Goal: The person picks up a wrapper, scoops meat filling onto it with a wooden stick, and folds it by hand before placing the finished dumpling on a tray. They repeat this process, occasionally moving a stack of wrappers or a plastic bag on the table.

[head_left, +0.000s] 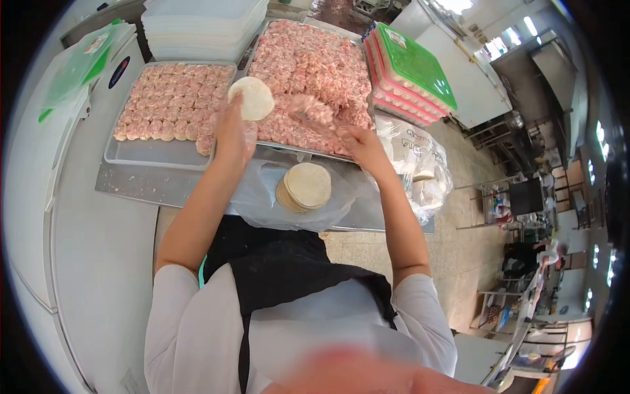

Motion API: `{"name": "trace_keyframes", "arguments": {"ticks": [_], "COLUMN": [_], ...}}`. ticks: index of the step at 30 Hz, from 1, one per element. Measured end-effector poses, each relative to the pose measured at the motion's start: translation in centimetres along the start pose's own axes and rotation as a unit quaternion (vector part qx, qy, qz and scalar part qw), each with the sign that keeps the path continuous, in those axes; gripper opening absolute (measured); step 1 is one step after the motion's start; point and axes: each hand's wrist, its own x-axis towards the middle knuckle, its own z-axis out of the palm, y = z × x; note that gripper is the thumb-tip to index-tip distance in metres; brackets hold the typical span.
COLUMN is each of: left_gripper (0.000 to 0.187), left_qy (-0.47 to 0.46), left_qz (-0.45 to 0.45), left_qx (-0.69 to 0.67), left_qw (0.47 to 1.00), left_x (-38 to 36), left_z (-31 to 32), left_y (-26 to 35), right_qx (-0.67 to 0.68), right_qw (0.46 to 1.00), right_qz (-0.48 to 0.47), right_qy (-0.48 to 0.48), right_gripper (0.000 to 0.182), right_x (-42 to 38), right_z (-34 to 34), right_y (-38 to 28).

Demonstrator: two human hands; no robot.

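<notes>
In my left hand (234,131) is a round dough wrapper (257,98), held out flat over the corner of the minced meat tray. The fingers are partly behind it. My right hand (363,148) is closed around a thin tool, blurred by motion, with a lump of minced meat (312,110) at its far end. Below the hands spreads the large tray of minced meat (295,52). Nearer my body, a stack of wrappers (307,186) sits on a plastic sheet (262,197). Rows of filled dumplings (174,98) fill most of a clear tray (157,157) at the left.
Stacked white trays (200,29) stand at the back left. Pink-edged trays of dumplings under a green lid (420,62) stand at the right. A plastic bag of wrappers (417,164) lies near the table's right edge. Another person (528,256) is far off in the kitchen.
</notes>
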Motion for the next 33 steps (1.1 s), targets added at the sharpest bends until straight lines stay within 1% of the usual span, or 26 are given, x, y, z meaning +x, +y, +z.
{"name": "trace_keyframes", "arguments": {"ticks": [2, 3, 5, 6, 8, 9, 11, 12, 14, 15, 16, 17, 18, 20, 21, 23, 24, 25, 26, 27, 29, 30, 31, 32, 33], "left_gripper": [0.036, 0.036, 0.036, 0.036, 0.044, 0.044, 0.056, 0.056, 0.062, 0.062, 0.062, 0.063, 0.063, 0.064, 0.064, 0.071, 0.071, 0.072, 0.073, 0.073, 0.075, 0.075, 0.074, 0.073, 0.073], "left_qy": [-0.047, -0.049, -0.056, -0.059, -0.22, -0.221, -0.099, -0.098, -0.043, -0.043, -0.031, -0.02, -0.02, -0.096, -0.097, -0.01, -0.009, -0.033, -0.058, -0.059, -0.025, -0.024, -0.043, -0.063, -0.062], "left_qz": [-0.054, -0.054, -0.102, -0.104, -0.085, -0.086, -0.182, -0.181, -0.154, -0.153, -0.144, -0.136, -0.137, -0.162, -0.163, -0.103, -0.102, -0.136, -0.171, -0.172, -0.185, -0.179, -0.182, -0.188, -0.189], "left_qx": [-0.016, -0.015, -0.048, -0.047, -0.145, -0.144, -0.154, -0.155, -0.152, -0.152, -0.147, -0.142, -0.14, -0.161, -0.161, -0.141, -0.142, -0.146, -0.151, -0.151, -0.146, -0.151, -0.138, -0.123, -0.12], "left_qw": [0.997, 0.997, 0.992, 0.992, 0.961, 0.961, 0.966, 0.966, 0.975, 0.976, 0.978, 0.98, 0.98, 0.969, 0.969, 0.985, 0.985, 0.979, 0.972, 0.972, 0.972, 0.972, 0.973, 0.972, 0.973], "left_x": [0.0, -0.1, -0.4, -0.5, -0.5, -0.6, -1.0, -0.7, 0.8, 1.4, 1.8, 2.2, 2.0, 1.5, 1.4, 1.5, 1.5, 1.3, 1.1, 0.8, 0.0, 0.3, 0.6, 0.8, 1.0], "left_z": [1.3, 2.3, 4.5, 5.7, 7.8, 8.1, 8.5, 7.9, 5.9, 5.3, 4.9, 4.5, 4.6, 5.1, 5.2, 5.4, 5.3, 5.2, 5.2, 5.6, 6.6, 6.4, 5.9, 5.5, 5.5], "left_y": [-1.1, -1.8, -3.4, -4.1, -4.6, -4.1, -2.9, -3.1, -4.0, -4.3, -4.3, -4.5, -4.2, -3.2, -3.2, -2.9, -2.6, -2.2, -1.9, -1.2, 0.1, 0.3, 0.4, 0.5, 0.7], "right_qx": [0.098, 0.098, 0.222, 0.222, 0.223, 0.223, 0.031, 0.031, -0.125, -0.124, -0.154, -0.182, -0.181, -0.143, -0.143, -0.276, -0.275, -0.201, -0.124, -0.125, -0.152, -0.203, -0.203, -0.16, -0.115], "right_qw": [0.987, 0.987, 0.962, 0.961, 0.966, 0.966, 0.993, 0.993, 0.992, 0.992, 0.988, 0.982, 0.982, 0.989, 0.989, 0.96, 0.96, 0.977, 0.98, 0.98, 0.986, 0.978, 0.978, 0.986, 0.99], "right_qz": [0.128, 0.128, 0.151, 0.152, -0.053, -0.053, -0.042, -0.043, 0.011, 0.011, 0.008, 0.006, 0.008, -0.034, -0.033, 0.012, 0.011, -0.074, -0.156, -0.155, -0.051, -0.013, -0.017, -0.051, -0.081], "right_qy": [0.012, 0.014, 0.057, 0.061, 0.118, 0.12, 0.109, 0.108, 0.0, 0.0, 0.023, 0.047, 0.047, 0.004, 0.005, -0.041, -0.042, -0.007, 0.028, 0.029, -0.035, -0.049, -0.05, -0.017, 0.018], "right_gripper": [0.027, 0.027, 0.029, 0.029, 0.023, 0.023, 0.027, 0.027, 0.028, 0.028, 0.028, 0.027, 0.027, 0.026, 0.026, 0.025, 0.025, 0.025, 0.025, 0.025, 0.025, 0.026, 0.026, 0.026, 0.026], "right_x": [-0.5, -0.5, -0.2, -0.1, 0.2, 0.2, -0.5, -0.8, -1.7, -1.9, -2.2, -2.4, -2.1, -1.2, -1.4, -1.3, -0.9, -0.5, -0.4, -0.4, 0.1, -0.1, -0.1, -0.1, -0.3], "right_z": [-1.8, -2.0, -2.3, -1.7, 0.4, 0.5, -0.2, -1.3, -4.2, -4.9, -5.4, -5.5, -4.8, -2.8, -3.7, -6.3, -5.6, -4.5, -3.7, -3.8, -4.6, -6.0, -5.6, -4.9, -4.1], "right_y": [-1.6, -1.6, -1.5, -1.1, 0.0, -0.5, -2.5, -3.2, -4.7, -5.9, -7.1, -7.6, -7.0, -5.1, -6.2, -9.2, -8.6, -7.5, -6.6, -6.8, -7.8, -10.1, -10.1, -9.9, -9.6]}}
